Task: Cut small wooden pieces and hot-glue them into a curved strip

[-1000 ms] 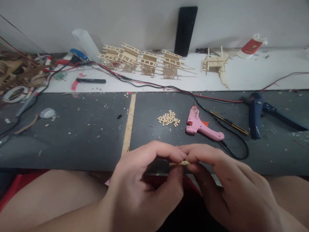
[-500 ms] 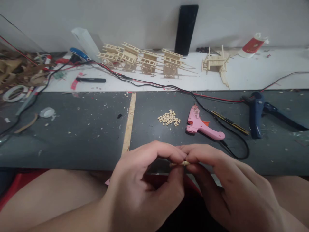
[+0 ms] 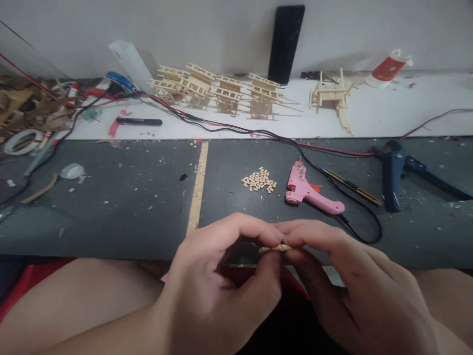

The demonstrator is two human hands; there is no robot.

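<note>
Between my fingertips sits a small pale wooden piece (image 3: pixel 275 248), held level at the table's near edge. My left hand (image 3: pixel 225 281) pinches its left part with thumb and forefinger. From the other side, my right hand (image 3: pixel 354 276) grips its right end, and the two forefingers meet above it. My fingers cover much of the piece, so its full shape is hidden. Beyond the hands lies a pile of tiny wooden bits (image 3: pixel 259 180). A pink hot glue gun (image 3: pixel 312 190) rests on its side to the right of that pile.
Several miniature wooden carts (image 3: pixel 264 98) stand on the white strip at the back, near an upright black phone (image 3: pixel 286 44). Dark blue cutters (image 3: pixel 393 172) and a yellow utility knife (image 3: pixel 353 187) lie at right. Cables (image 3: pixel 221 127) cross the table. Scraps (image 3: pixel 37 108) heap at far left.
The wooden piece shows slightly more between my fingertips than before. Both hands keep their pinch in nearly the same place, and the things on the table stay put.
</note>
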